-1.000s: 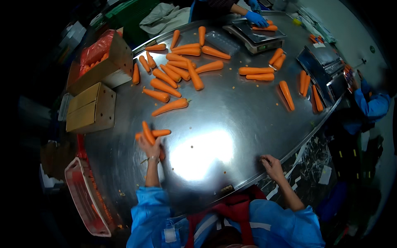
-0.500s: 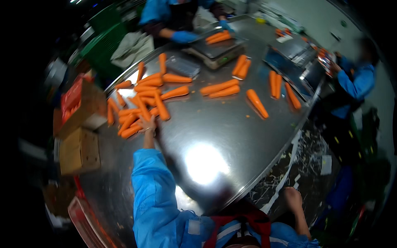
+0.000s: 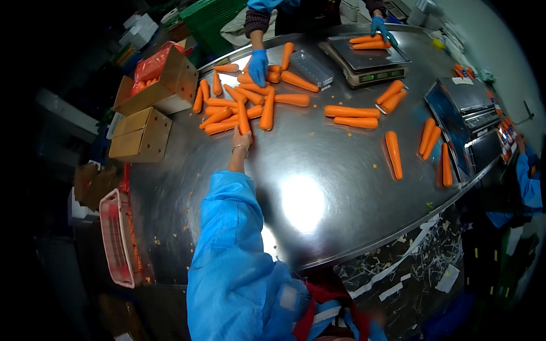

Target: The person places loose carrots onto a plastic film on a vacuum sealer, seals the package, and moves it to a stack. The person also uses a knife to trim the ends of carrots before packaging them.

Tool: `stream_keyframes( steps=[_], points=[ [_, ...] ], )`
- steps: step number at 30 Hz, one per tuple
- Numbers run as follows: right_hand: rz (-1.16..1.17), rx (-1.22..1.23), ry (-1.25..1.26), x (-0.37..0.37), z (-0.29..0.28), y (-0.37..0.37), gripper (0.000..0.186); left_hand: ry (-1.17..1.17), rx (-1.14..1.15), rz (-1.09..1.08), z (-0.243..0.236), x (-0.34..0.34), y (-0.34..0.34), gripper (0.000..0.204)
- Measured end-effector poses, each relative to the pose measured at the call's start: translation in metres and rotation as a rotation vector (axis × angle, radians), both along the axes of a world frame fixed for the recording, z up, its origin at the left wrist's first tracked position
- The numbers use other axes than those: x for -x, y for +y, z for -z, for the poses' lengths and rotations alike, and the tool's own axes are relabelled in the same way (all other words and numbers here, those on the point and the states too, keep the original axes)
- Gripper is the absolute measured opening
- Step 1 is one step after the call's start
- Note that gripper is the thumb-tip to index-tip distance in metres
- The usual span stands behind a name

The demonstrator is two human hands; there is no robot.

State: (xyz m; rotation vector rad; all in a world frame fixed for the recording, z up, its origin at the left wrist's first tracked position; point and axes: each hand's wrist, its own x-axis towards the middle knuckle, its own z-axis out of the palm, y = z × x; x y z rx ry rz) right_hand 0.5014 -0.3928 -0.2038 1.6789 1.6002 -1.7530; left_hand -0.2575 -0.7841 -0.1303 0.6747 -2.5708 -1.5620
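Observation:
My left hand (image 3: 242, 140), with a bracelet at the wrist, reaches to the near side of a carrot pile. Its fingers are closed round the lower end of a carrot (image 3: 243, 118). Beside that lies another thick carrot (image 3: 267, 109). The rest of the pile (image 3: 219, 115) spreads beyond my hand, several carrots crossing one another. My right hand (image 3: 374, 317) is only a dark smear by my body at the lower edge, its fingers not readable. A co-worker's blue-gloved hand (image 3: 259, 67) touches the pile's far side; the other glove (image 3: 382, 28) is at carrots on a scale (image 3: 364, 74).
A clear plastic tray (image 3: 311, 69) lies beside the scale. Carrot pairs and a single carrot (image 3: 393, 154) lie at right, near a metal machine (image 3: 463, 113). Cardboard boxes (image 3: 141, 135) and a pink basket (image 3: 116, 238) line the left. Another person (image 3: 529, 179) stands far right.
My left hand has closed on a carrot at the pile. The co-worker's glove has come from the scale to the pile. My right hand has moved down toward my body. The view has shifted.

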Motion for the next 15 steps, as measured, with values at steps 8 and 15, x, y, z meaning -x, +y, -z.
stream_keyframes(
  steps=[8, 15],
  points=[
    [0.006, -0.067, 0.038, 0.04, -0.065, 0.091, 0.03, 0.11, 0.353, -0.039, 0.02, -0.047, 0.015, 0.061],
    [-0.085, 0.012, 0.14, 0.033, -0.062, 0.047, 0.026, 0.356, 0.791, 0.182, 0.0, 0.007, 0.002, 0.057]
  ],
)
